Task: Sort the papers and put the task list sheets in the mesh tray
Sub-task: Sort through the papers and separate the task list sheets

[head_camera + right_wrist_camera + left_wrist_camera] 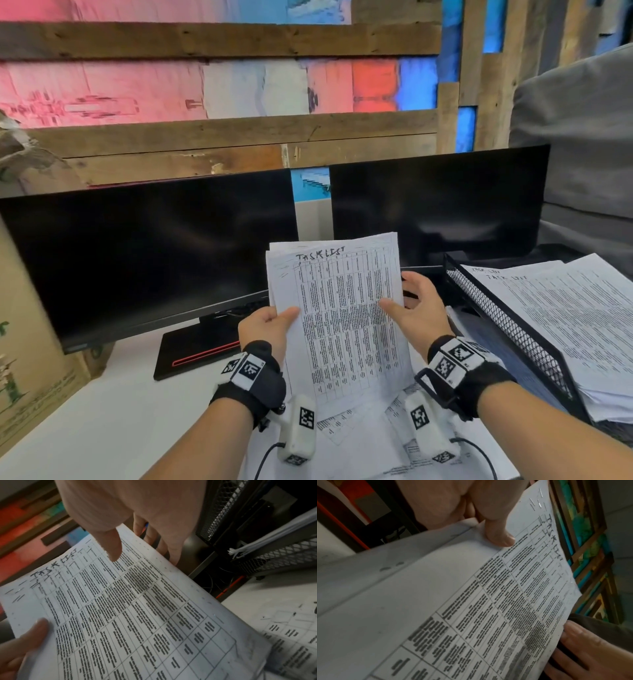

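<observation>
I hold a stack of papers (342,308) upright over the desk; its top sheet is a printed table headed "TASK LIST" by hand (513,601) (128,608). My left hand (274,322) grips the stack's left edge, with the thumb (498,534) on the front. My right hand (404,298) is at the right edge, its thumb (115,550) on the front of the top sheet and the fingers behind. The black mesh tray (507,322) (221,507) stands just right of my right hand and holds a pile of task list sheets (565,308).
Loose printed sheets (359,431) (291,635) lie on the white desk under my wrists. Two dark monitors (147,260) (438,209) stand behind the papers, one on a black base (195,353). A cardboard box (27,359) sits at the left edge.
</observation>
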A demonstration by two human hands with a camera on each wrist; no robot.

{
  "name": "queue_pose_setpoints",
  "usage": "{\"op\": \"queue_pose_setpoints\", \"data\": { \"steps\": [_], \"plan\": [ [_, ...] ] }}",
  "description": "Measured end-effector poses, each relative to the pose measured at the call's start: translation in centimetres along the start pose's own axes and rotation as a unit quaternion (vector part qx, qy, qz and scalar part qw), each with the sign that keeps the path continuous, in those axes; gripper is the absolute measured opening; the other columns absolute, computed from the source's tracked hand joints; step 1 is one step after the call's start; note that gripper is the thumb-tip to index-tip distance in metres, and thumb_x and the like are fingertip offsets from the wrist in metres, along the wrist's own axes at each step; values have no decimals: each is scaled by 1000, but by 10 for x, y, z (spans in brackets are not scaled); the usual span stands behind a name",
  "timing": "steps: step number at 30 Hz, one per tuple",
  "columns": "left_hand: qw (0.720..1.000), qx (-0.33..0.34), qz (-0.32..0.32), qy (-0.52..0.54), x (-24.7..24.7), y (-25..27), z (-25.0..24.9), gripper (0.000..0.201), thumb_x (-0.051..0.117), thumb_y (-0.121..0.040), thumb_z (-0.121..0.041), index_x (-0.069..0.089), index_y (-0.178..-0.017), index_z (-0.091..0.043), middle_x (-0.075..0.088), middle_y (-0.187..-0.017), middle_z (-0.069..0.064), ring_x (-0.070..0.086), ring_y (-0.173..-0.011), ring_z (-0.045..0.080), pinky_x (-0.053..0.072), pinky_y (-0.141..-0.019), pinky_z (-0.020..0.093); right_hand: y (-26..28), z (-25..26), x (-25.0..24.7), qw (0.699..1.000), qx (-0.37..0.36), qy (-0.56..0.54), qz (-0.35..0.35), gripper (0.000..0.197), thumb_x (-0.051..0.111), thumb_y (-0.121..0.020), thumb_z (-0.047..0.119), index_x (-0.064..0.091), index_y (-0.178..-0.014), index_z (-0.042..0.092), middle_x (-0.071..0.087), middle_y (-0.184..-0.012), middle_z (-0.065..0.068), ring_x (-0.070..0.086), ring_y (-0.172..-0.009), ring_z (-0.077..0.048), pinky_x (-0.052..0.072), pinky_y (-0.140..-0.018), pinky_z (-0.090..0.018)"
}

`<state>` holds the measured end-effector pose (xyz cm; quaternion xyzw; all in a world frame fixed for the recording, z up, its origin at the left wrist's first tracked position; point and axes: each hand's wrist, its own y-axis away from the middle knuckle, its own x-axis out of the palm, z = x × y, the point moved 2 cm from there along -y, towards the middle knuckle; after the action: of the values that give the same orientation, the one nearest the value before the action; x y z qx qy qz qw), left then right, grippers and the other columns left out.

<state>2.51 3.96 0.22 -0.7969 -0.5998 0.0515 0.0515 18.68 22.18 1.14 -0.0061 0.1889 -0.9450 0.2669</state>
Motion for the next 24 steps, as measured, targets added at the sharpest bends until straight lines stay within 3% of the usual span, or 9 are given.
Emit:
{"op": "queue_pose_setpoints", "data": {
  "steps": [3,6,7,9,12,15,17,20,24],
  "plan": [
    [1000,-1,-7,16,3,0,-6,30,78,-76,-22,58,-73,-1,68,-77,20,64,-66,29,57,-64,38,-1,1,2,1000,-10,22,17,57,73,-81,11,46,-128,29,54,-115,13,57,-102,-4,50,-80,-24],
    [1000,6,-5,27,4,3,-10,28,76,-79,-21,54,-68,-6,64,-71,12,57,-60,22,50,-54,26,1,-12,-2,999,7,35,21,52,72,-82,8,48,-124,26,56,-116,9,58,-97,-3,47,-71,-16],
    [999,3,2,36,4,4,-10,23,73,-81,-19,58,-70,-7,66,-73,9,60,-62,22,49,-55,25,2,-18,-4,999,13,45,21,48,72,-81,8,49,-120,26,57,-117,8,58,-96,-2,47,-71,-15],
    [998,-6,24,57,5,7,-10,7,67,-86,-14,68,-80,-11,72,-81,9,68,-74,26,56,-66,31,6,-26,-6,997,21,66,29,41,73,-81,10,52,-113,25,59,-119,6,59,-98,-3,50,-79,-20],
    [998,2,37,59,4,9,-10,8,63,-88,-10,71,-87,-14,73,-86,10,70,-82,30,58,-76,41,10,-21,-4,998,20,58,27,51,73,-80,8,48,-120,25,55,-126,5,58,-104,-8,50,-96,-35],
    [998,7,42,53,4,9,-13,8,64,-88,-9,70,-86,-15,73,-84,9,70,-80,29,57,-70,34,2,8,-4,998,-31,57,13,80,74,-78,5,31,-141,28,38,-142,6,47,-121,-11,43,-104,-38],
    [997,5,46,56,4,10,-15,8,65,-87,-8,71,-87,-13,73,-84,9,70,-78,28,57,-67,32,-10,32,-5,989,-98,111,24,87,75,-79,8,24,-146,32,26,-148,10,36,-130,-9,34,-110,-35],
    [997,0,51,64,3,11,-15,7,67,-85,-8,71,-90,-10,73,-83,9,70,-75,24,57,-61,28,-27,52,-7,954,-181,233,52,71,71,-83,14,36,-142,31,29,-147,8,32,-134,-9,27,-115,-34],
    [996,8,58,67,1,12,-14,5,68,-84,-9,71,-87,-12,73,-83,7,70,-76,24,56,-58,26,-33,43,-16,926,-242,290,-4,43,67,-87,15,58,-127,28,42,-137,10,44,-122,-8,43,-103,-33]
  ]
}}
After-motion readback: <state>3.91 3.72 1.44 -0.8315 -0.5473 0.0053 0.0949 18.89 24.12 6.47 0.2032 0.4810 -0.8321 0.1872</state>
